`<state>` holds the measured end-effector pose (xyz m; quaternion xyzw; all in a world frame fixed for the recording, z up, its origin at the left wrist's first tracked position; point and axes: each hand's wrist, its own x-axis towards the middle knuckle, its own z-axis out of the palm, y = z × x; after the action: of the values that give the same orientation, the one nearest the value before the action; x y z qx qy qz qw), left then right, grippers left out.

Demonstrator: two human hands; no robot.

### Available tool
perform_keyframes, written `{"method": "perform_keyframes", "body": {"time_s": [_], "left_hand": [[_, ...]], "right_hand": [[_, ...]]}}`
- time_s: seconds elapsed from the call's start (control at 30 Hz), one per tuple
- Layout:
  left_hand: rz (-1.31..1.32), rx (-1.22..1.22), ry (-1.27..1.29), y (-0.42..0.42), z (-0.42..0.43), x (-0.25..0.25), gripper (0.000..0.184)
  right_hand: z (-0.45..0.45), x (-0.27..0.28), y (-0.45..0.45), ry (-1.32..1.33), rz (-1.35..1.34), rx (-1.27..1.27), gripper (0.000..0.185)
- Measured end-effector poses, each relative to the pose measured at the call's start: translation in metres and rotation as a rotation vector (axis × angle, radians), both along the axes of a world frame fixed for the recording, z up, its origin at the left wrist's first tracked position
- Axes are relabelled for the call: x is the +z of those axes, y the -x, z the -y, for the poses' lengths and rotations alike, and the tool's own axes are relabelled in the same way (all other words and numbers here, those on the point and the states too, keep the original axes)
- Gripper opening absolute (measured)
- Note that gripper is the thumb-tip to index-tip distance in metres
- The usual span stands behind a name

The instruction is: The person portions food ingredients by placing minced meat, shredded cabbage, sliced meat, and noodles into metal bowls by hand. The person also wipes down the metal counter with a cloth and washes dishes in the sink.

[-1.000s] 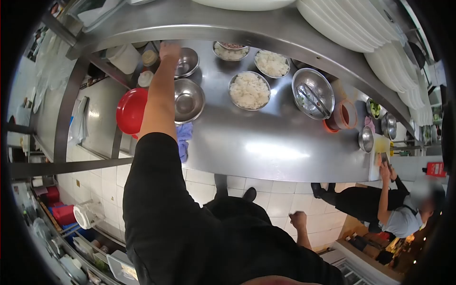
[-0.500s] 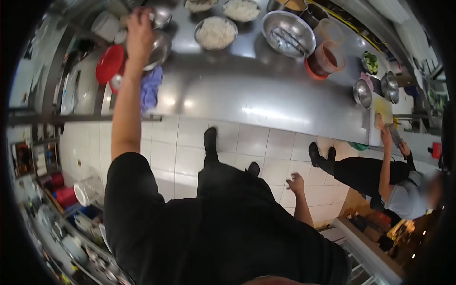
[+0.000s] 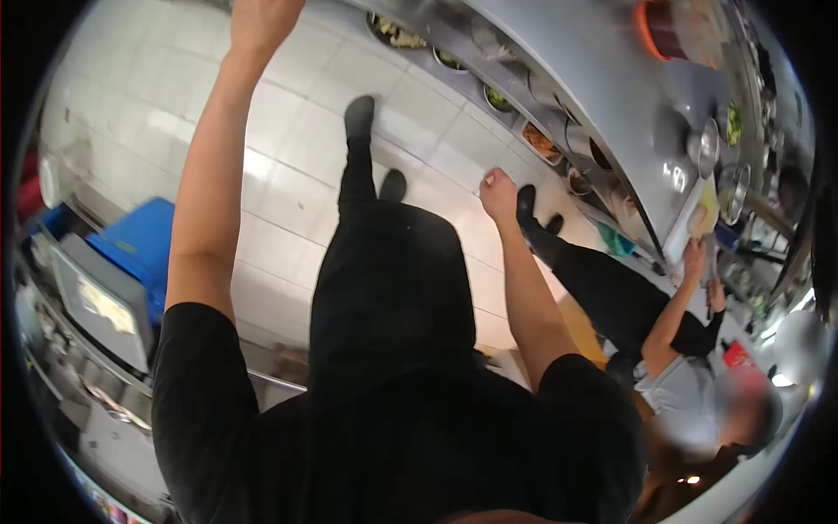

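Note:
My left hand (image 3: 264,24) reaches forward at the top edge of the view, over the tiled floor. Its fingers run out of the picture, so whatever they touch or hold is hidden. My right hand (image 3: 498,194) hangs low at my right side with its fingers curled in, and nothing shows in it. It is nearest to the steel counter (image 3: 602,96), apart from it. Under the counter top, a shelf carries a bowl of pale chopped food (image 3: 397,32), bowls of green vegetables (image 3: 498,98) and a tray of orange-brown food (image 3: 541,140).
To the right, a co-worker (image 3: 602,297) stands at the counter, hands over a cutting board (image 3: 685,231) with a knife. An orange-rimmed container (image 3: 668,31) and steel bowls (image 3: 704,148) sit on the counter. At left are a blue bin (image 3: 140,244) and a grey lidded unit (image 3: 100,301).
My view and body have turned left, away from the counter top with the rice bowls. My left hand has left the steel bowls. My right hand's fingers, spread before, are now curled.

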<state>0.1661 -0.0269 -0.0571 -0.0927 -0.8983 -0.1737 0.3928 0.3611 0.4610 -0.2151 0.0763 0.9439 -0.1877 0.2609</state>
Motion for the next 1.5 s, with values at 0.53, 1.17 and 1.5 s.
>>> {"method": "perform_keyframes", "body": {"time_s": [0.53,1.17,1.5], "left_hand": [[1.075,0.308,-1.663,-0.212,-0.221,-0.258,0.059],[0.926,-0.018,-1.919,-0.027,-0.324,-0.183,0.067],[0.933,-0.056,-2.064,-0.03,-0.308,-0.174,0.075]], "right_hand": [[0.033,-0.01,0.381,0.301,-0.268,0.414,0.068],[0.048,-0.055,0.398,-0.262,-0.771,0.666,0.051],[0.023,0.021,0.379,0.085,-0.257,0.55,0.057]]}}
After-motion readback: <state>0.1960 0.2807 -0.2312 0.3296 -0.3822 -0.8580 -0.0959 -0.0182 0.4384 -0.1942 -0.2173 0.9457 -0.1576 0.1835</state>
